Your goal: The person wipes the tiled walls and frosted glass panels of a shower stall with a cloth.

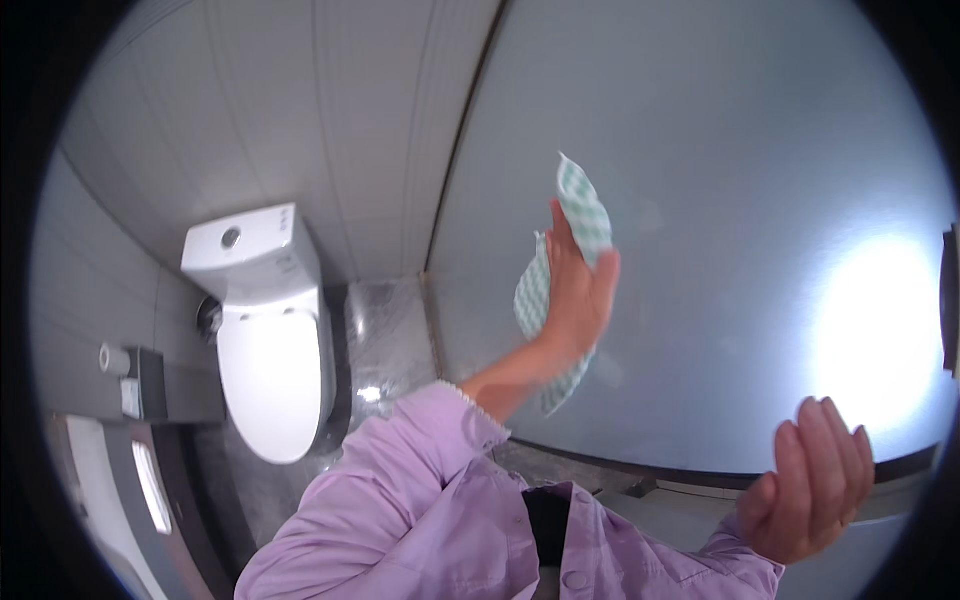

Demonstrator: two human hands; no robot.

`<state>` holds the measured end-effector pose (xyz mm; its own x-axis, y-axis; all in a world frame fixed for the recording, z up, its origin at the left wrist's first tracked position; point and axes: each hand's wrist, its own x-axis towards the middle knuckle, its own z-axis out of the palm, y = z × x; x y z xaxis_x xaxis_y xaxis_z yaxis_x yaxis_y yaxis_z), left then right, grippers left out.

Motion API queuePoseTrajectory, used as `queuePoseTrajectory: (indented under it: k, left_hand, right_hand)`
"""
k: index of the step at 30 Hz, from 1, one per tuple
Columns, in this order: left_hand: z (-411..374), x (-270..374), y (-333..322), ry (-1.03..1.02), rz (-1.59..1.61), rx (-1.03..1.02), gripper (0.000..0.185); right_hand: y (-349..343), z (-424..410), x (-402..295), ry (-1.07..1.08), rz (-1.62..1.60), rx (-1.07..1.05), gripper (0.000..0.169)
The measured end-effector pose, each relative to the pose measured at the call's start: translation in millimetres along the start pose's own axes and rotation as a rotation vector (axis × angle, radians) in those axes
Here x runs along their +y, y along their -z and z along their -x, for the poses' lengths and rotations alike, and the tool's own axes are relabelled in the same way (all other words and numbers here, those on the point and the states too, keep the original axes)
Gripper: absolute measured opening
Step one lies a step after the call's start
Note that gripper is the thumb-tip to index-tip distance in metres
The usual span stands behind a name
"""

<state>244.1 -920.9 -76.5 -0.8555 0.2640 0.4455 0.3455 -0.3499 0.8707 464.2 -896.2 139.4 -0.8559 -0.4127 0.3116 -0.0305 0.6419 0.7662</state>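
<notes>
My left hand [576, 296] holds a green-and-white checked cloth [583, 206] against a smooth grey partition panel [697, 225]. The back of this hand faces me, and the cloth shows on both sides of the fingers and below the wrist. Part of the cloth is hidden under the hand. Off to the right, my right hand [814, 480] is raised near the panel's lower edge, holding nothing. Its fingers are slightly curved and its thumb stands apart. Whether it touches the panel cannot be told.
A white toilet [270, 382] with its lid down stands to the left, against a grey panelled wall [360, 135]. A toilet roll [114, 360] and a dark holder [148, 382] are on the left wall. Shiny grey floor [382, 345] lies between toilet and partition. A dark fitting [950, 300] sits far right.
</notes>
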Motion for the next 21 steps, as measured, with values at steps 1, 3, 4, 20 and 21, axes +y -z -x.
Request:
queuePoseTrajectory:
  k: [1,3,4,20,21]
  left_hand:
    - [4.3,12.4,-5.2,-0.085,-0.042,-0.017,0.086]
    - [4.0,63.7,-21.2,-0.304,-0.031,-0.084,0.093]
    - [-1.3,78.7,-27.1,-0.448,-0.084,-0.163,0.093]
    - [-56.2,39.3,-8.5,-0.353,0.082,-0.015,0.074]
    - [-56.7,70.9,-11.1,-0.467,0.031,-0.140,0.078]
  right_hand:
    - [2.8,-4.1,-3.5,-0.037,-0.017,-0.008,0.031]
    - [5.6,-6.0,-5.8,-0.107,-0.020,-0.028,0.029]
    - [6.8,-7.3,-5.4,-0.135,-0.012,-0.026,0.027]
    - [3.9,-80.0,-6.4,-0.567,0.317,-0.343,0.081]
    - [4.3,-78.6,-6.6,-0.563,0.321,-0.345,0.082]
